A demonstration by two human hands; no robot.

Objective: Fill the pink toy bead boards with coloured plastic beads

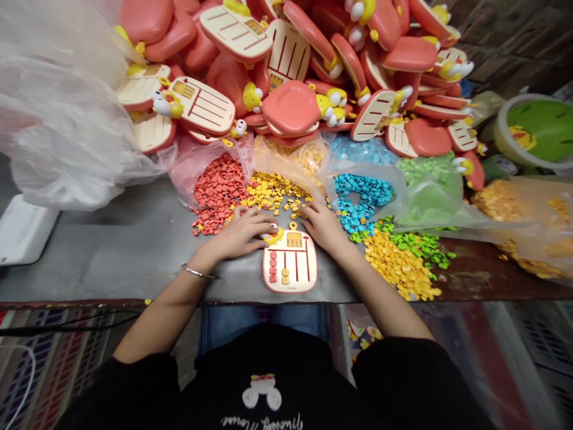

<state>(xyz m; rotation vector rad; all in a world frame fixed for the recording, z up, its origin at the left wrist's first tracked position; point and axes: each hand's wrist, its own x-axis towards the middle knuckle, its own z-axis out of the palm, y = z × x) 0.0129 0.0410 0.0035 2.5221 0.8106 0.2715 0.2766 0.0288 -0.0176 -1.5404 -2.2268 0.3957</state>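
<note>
Black sweatshirt below, left hand and right hand half-open, seemingly touching a board.

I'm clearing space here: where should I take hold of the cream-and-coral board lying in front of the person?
Probably the lower rim of the cream-and-coral board, coming from the near side: that rounded edge is free, while the left hand and right hand crowd its top and small round pieces sit in its columns.
</note>
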